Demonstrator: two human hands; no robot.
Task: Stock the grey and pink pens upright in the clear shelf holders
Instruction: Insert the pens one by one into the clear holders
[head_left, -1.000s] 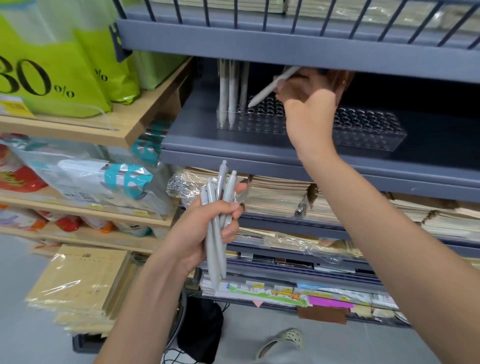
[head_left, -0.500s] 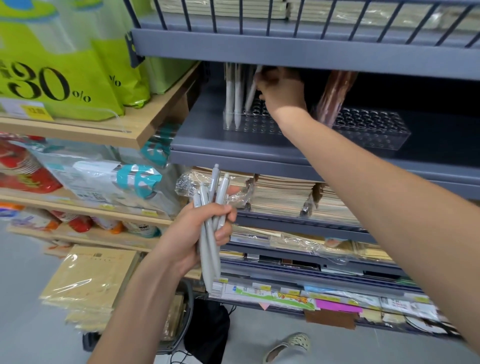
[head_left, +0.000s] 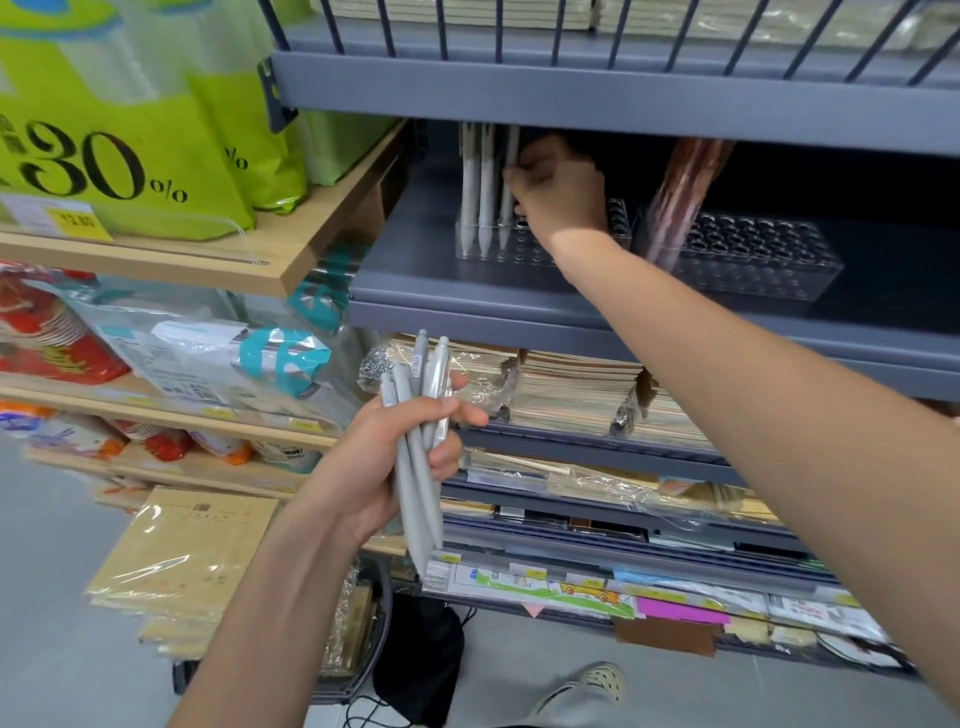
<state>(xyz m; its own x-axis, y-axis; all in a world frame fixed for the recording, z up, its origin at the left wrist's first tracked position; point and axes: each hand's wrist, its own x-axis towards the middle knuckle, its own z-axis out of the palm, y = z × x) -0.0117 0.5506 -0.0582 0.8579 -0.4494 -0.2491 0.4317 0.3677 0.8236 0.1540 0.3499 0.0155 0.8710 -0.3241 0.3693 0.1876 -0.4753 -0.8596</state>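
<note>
My left hand (head_left: 400, 457) grips a bundle of several grey pens (head_left: 423, 441) in front of the lower shelves. My right hand (head_left: 558, 195) reaches into the grey shelf and pinches a grey pen (head_left: 506, 192) that stands upright in the left clear holder (head_left: 519, 244), next to two other upright grey pens (head_left: 477, 187). A bunch of pink pens (head_left: 680, 197) leans in the right clear holder (head_left: 753, 260), whose other holes show open.
The upper shelf's front edge (head_left: 623, 98) hangs low over the holders. Stacks of notebooks (head_left: 571, 395) fill the shelf below. Green bags (head_left: 130, 156) sit on a wooden shelf to the left. A foot in a shoe (head_left: 587, 686) is on the floor.
My right hand carried its grey pen from a slant above the holder down to the left and stood it upright in a hole beside the other two. The view shifted slightly.
</note>
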